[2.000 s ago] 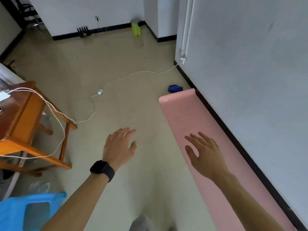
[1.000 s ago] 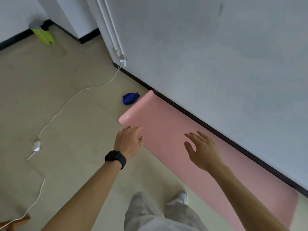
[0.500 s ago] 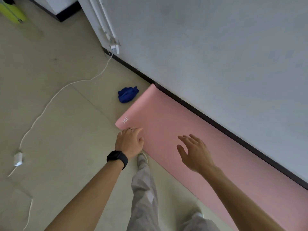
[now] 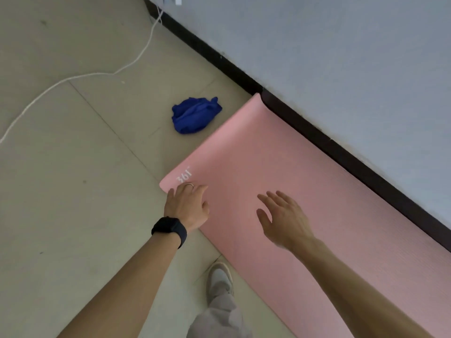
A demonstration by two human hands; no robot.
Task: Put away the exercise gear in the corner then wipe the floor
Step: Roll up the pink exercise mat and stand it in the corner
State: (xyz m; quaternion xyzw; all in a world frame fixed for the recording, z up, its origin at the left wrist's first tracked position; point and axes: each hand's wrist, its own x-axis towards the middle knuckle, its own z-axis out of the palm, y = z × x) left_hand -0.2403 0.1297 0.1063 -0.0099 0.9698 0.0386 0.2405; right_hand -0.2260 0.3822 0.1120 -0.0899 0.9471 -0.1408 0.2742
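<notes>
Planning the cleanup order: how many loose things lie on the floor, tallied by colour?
Pink: 1, the exercise mat
Blue: 1, the crumpled cloth
White: 1, the cable
Total: 3

One mat, one cloth, one cable — two hands.

I am observing the mat lying beneath both hands: left hand at its corner, right hand over its middle. Cloth lying beyond the left hand, cable trailing farther left, wall running beyond the right hand.
</notes>
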